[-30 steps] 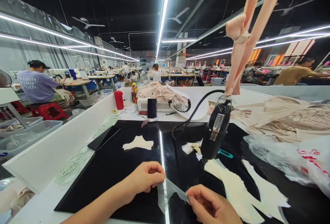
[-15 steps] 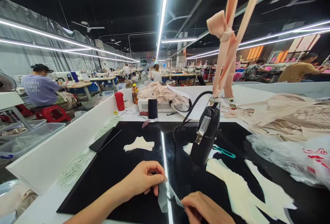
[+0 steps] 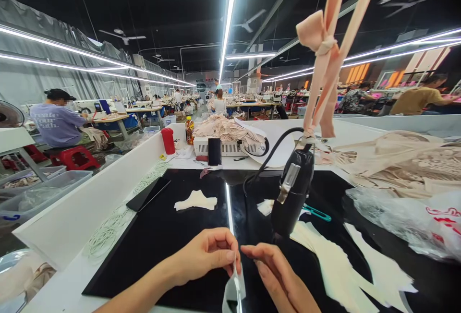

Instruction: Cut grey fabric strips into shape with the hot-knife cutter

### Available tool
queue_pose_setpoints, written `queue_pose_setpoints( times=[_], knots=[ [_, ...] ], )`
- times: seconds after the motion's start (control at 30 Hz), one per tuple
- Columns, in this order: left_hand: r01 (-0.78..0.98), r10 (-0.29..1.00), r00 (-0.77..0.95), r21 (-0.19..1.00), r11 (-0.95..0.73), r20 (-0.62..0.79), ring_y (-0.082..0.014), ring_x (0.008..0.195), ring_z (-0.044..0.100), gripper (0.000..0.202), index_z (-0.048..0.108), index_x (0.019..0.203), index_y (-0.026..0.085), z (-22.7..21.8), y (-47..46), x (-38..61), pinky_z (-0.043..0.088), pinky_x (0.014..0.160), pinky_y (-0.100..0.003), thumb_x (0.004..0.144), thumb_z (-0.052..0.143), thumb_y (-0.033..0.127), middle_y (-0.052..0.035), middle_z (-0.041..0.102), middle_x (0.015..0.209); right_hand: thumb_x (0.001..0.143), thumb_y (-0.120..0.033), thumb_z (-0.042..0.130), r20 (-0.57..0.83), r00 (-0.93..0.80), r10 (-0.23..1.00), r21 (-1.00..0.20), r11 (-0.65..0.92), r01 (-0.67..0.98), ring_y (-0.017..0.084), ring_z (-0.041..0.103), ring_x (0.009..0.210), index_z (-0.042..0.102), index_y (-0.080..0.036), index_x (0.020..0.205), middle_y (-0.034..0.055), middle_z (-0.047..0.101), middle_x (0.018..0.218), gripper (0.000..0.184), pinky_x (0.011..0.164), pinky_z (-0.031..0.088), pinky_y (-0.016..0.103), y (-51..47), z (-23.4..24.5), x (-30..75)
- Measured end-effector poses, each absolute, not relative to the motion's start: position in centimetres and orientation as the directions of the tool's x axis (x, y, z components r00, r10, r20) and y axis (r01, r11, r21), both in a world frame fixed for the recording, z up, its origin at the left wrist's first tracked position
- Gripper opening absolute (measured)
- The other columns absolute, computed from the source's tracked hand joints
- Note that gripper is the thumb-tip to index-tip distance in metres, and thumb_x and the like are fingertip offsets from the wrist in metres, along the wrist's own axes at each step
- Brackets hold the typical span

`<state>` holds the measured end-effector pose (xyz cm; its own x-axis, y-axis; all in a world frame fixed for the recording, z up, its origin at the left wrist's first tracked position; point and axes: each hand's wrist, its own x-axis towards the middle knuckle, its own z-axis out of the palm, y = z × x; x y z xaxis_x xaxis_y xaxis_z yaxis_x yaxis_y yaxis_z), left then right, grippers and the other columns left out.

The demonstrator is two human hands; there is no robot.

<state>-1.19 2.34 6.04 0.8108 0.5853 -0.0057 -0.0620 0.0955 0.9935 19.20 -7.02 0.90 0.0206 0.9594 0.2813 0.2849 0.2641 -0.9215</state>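
My left hand (image 3: pixel 211 258) pinches a thin, pale translucent strip (image 3: pixel 230 294) between thumb and fingers. The strip hangs down over the glossy black board (image 3: pixel 154 246); whether it is film or sheer fabric I cannot tell. My right hand (image 3: pixel 279 277) is just to the right, its fingers stretched out and apart from the strip, with nothing visible in it. Beyond the right hand, a black handheld device (image 3: pixel 293 193) with a metal clip hangs from knotted peach fabric bands (image 3: pixel 326 49). Cream cut pieces (image 3: pixel 334 265) lie right of the hands, and a smaller cream piece (image 3: pixel 195 201) lies farther back.
A teal snips-like tool (image 3: pixel 317 212) lies behind the device. Crumpled plastic (image 3: pixel 392 222) and beige fabric (image 3: pixel 403 154) fill the right side. At the back stand a phone (image 3: pixel 214 151), a red cup (image 3: pixel 167 141) and a white box (image 3: pixel 201 148). Pale cord (image 3: pixel 108 234) lies left.
My right hand has let go of the strip and moved up beside the left, its fingers now stretched out. My left hand has shifted slightly right, still pinching the strip.
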Motion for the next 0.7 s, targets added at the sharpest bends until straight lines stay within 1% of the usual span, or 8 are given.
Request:
queue_pose_setpoints(
  times=[0.07,0.13,0.23,0.3,0.37,0.5,0.6,0.7],
  knots=[
    [-0.072,0.572,0.82,0.993,0.096,0.004,-0.016,0.077,0.063,0.047,0.059,0.086,0.015,6.1,2.3,-1.2,0.049,0.078,-0.03,0.083,0.079,0.058,-0.0071,0.067,0.081,0.103,-0.05,0.047,0.242,-0.057,0.969,-0.941,0.248,0.231,0.022,0.071,0.105,0.064,-0.028,0.116,0.0066,0.073,0.113,0.031,0.094,0.056,0.031,-6.8,0.7,18.7],
    [-0.068,0.576,0.817,0.993,0.094,0.001,-0.0163,0.077,0.063,0.048,0.058,0.087,0.016,5.9,2.3,-1.1,0.049,0.077,-0.03,0.083,0.078,0.06,-0.0064,0.066,0.081,0.103,-0.049,0.048,0.225,-0.117,0.967,-0.94,0.247,0.237,0.02,0.07,0.092,0.062,-0.027,0.107,0.0035,0.071,0.1,0.026,0.085,0.057,0.029,-6.7,0.5,18.4],
    [-0.019,0.611,0.791,0.999,0.051,-0.016,-0.0148,0.073,0.061,0.046,0.056,0.088,0.017,5.5,2.8,-1.3,0.046,0.071,-0.026,0.087,0.071,0.06,-0.0043,0.066,0.08,0.102,-0.042,0.05,0.227,-0.133,0.965,-0.886,0.261,0.382,0.017,0.066,0.078,0.06,-0.027,0.093,-0.0011,0.066,0.085,0.021,0.074,0.054,0.025,-6.5,0.3,18.6],
    [0.044,0.645,0.764,0.999,-0.022,-0.02,-0.0143,0.072,0.06,0.04,0.057,0.088,0.017,5.1,3.2,-1.5,0.045,0.069,-0.025,0.093,0.064,0.056,-0.0036,0.066,0.08,0.104,-0.036,0.048,0.259,-0.116,0.959,-0.813,0.281,0.51,0.016,0.066,0.076,0.061,-0.028,0.093,-0.0021,0.067,0.084,0.019,0.072,0.053,0.024,-6.4,0.0,19.1],
    [0.122,0.682,0.732,0.985,-0.126,-0.003,-0.0147,0.072,0.06,0.032,0.06,0.088,0.017,4.6,3.5,-1.7,0.045,0.069,-0.026,0.097,0.06,0.048,-0.0032,0.067,0.081,0.105,-0.031,0.047,0.329,-0.128,0.935,-0.71,0.335,0.62,0.016,0.067,0.079,0.063,-0.029,0.097,-0.0023,0.069,0.088,0.017,0.073,0.054,0.025,-6.2,-0.4,19.5],
    [0.263,0.714,0.693,0.886,-0.383,0.103,-0.0162,0.079,0.058,0.01,0.07,0.09,0.019,4.0,3.6,-2.0,0.044,0.074,-0.028,0.093,0.063,0.025,-0.0023,0.067,0.09,0.105,-0.022,0.048,0.471,-0.223,0.853,-0.468,0.456,0.757,0.018,0.068,0.081,0.062,-0.029,0.103,-0.0007,0.071,0.093,0.016,0.075,0.056,0.029,-5.7,-1.4,20.0],
    [0.295,0.676,0.714,0.797,-0.527,0.183,-0.0197,0.095,0.06,0.011,0.073,0.093,0.021,3.9,3.4,-2.2,0.044,0.089,-0.032,0.091,0.063,0.016,-0.0025,0.069,0.097,0.104,-0.018,0.049,0.522,-0.272,0.808,-0.341,0.491,0.802,0.02,0.067,0.078,0.062,-0.027,0.105,0.0014,0.07,0.092,0.015,0.073,0.057,0.032,-5.2,-2.0,20.4],
    [0.301,0.613,0.749,0.694,-0.653,0.252,-0.0216,0.103,0.061,0.015,0.074,0.095,0.022,3.7,3.3,-2.3,0.043,0.097,-0.035,0.092,0.063,0.012,-0.0028,0.072,0.101,0.103,-0.016,0.05,0.531,-0.274,0.802,-0.308,0.484,0.819,0.021,0.067,0.079,0.063,-0.026,0.103,0.0029,0.07,0.094,0.016,0.073,0.056,0.034,-5.3,-1.8,20.4]
  ],
)
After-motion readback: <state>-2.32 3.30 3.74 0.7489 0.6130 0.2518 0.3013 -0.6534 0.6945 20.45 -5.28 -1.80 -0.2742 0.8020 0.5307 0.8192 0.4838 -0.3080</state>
